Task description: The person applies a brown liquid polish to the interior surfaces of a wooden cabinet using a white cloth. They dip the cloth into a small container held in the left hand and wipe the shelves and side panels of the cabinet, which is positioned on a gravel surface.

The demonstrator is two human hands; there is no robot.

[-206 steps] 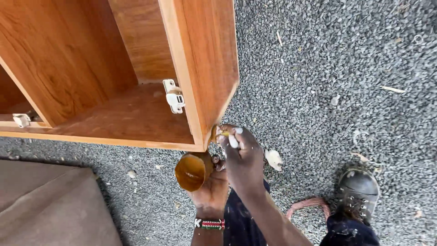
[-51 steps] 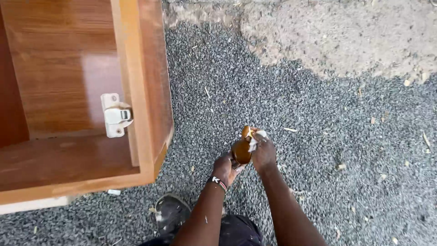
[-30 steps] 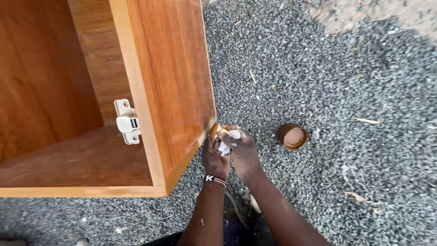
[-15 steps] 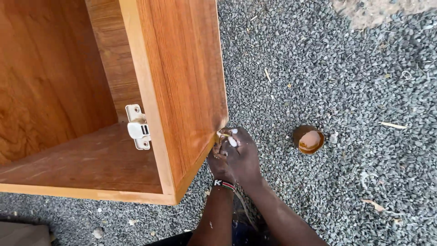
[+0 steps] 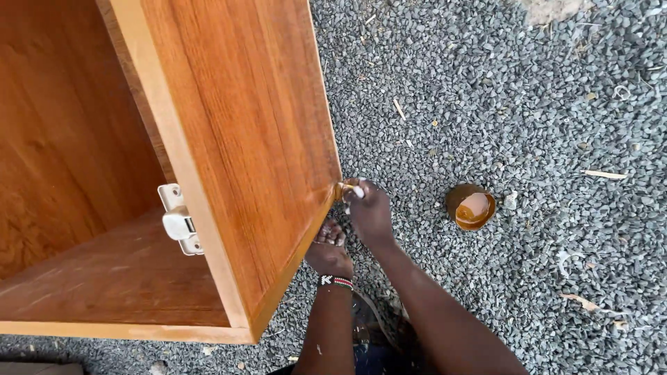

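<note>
Nearest you, your left hand (image 5: 328, 251) sits under the bottom edge of the wooden cabinet (image 5: 243, 139), a beaded wristband (image 5: 336, 281) at the wrist. Its fingers are tucked up against the panel's lower edge; you cannot tell from this view whether they grip it or only steady it.

Just beyond, your right hand (image 5: 368, 212) is at the cabinet's lower outer corner. Its fingers are pinched narrow around a small stained applicator (image 5: 347, 191), a wad or brush tip, too small to say which. The tip touches the corner edge of the side panel.

The panel face is glossy amber, grain showing. Inside the open carcass, a white hinge plate (image 5: 179, 221) is fixed to the inner side wall, well apart from your hands.

Further out on the grey gravel (image 5: 542, 104), to your right, stands a small brown cup (image 5: 471, 206) of amber liquid, upright, open, near your right hand but not touching it.

Risks, as a judgement:
- The cup stands on loose stones. A knock from your arm or a shifting stone could tip it and spill the finish.
- An overloaded tip at the corner could leave a run down the face or a drip into the gravel.
- Your left fingers against the lower edge could smear a wet coat or leave prints.
- Grit lifted off the ground could stick in the wet edge, since the corner sits close to the stones.
</note>
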